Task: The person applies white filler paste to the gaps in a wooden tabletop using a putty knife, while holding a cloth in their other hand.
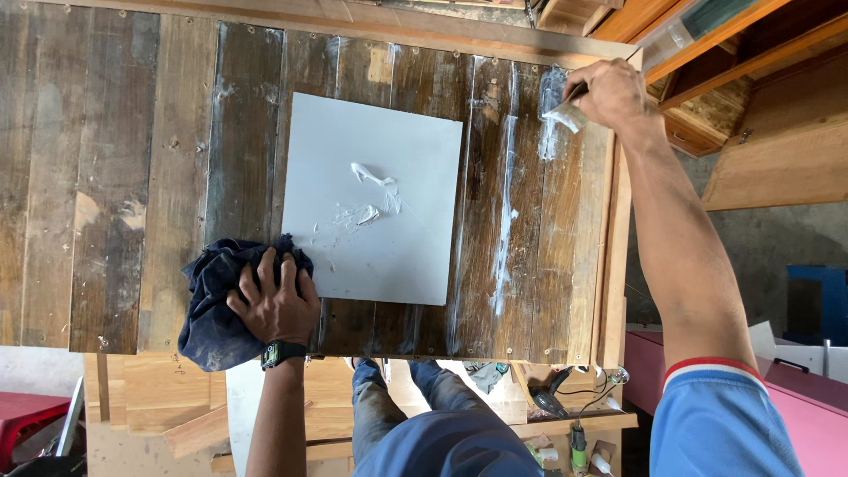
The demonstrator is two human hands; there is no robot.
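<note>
Pressing a putty knife [565, 113] against the plank bench [132, 177], the right hand [614, 93] is closed around its handle, arm stretched out to the far right of the white board [375, 199]. Left hand [276, 305] lies flat, fingers spread, on a dark rag [212, 300] at the board's near left corner, touching it. Risk, as I judge it: the filler blobs [371, 190] mid-board look exposed and could skin over or get smeared if the rag slides in.

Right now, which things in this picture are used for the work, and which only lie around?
In use:
left hand on dark cloth
right hand with putty knife
white board with filler
plank panel

Lying about:
power tool
wood offcuts
</note>
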